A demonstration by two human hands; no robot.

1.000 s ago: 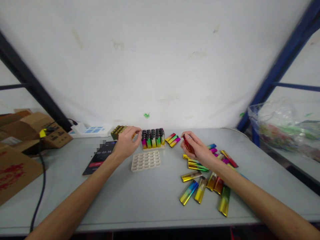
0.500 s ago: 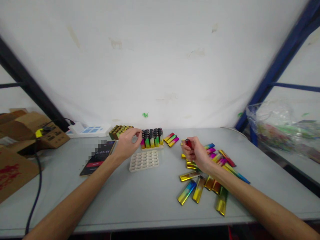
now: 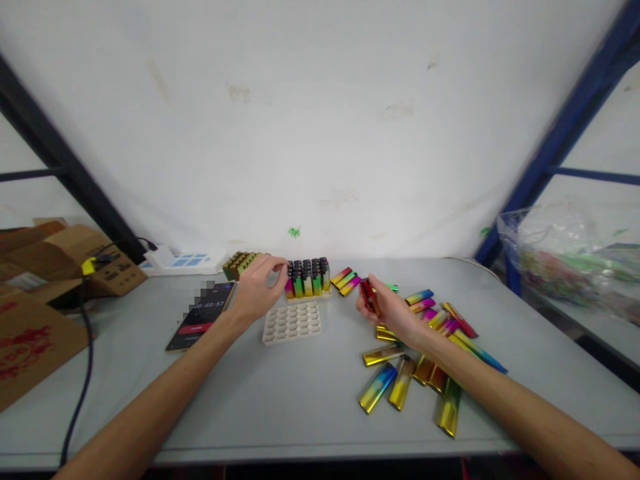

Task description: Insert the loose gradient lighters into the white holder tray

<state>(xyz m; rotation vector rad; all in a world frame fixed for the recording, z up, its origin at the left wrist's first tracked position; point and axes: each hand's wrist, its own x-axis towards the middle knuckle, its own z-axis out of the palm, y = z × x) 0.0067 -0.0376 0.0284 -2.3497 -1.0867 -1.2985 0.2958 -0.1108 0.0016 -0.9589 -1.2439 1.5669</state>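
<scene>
My right hand (image 3: 387, 307) is closed round a red lighter (image 3: 370, 295), tilted, above the edge of a loose heap of shiny lighters (image 3: 400, 383) in gold, blue, pink and green. My left hand (image 3: 260, 283) is pinched at the left edge of a block of upright lighters (image 3: 309, 283) with black tops. Whatever lies between those fingertips, if anything, is too hidden to make out. A white tray with rows of holes (image 3: 293, 323) lies in front of the block. Behind the left hand stands a second block of gold-green lighters (image 3: 235, 265), partly covered by it.
Several lighters (image 3: 345, 281) lie right of the upright block. A phone (image 3: 203, 317) showing a timer rests at left, near a white power strip (image 3: 193, 262). Cardboard boxes (image 3: 40, 347) and a cable stand far left; a clear plastic bag (image 3: 555, 260) is at right.
My right hand has turned and shifted slightly left, showing more of the red lighter. My left hand keeps its pinch by the upright block. The view has shifted a little.
</scene>
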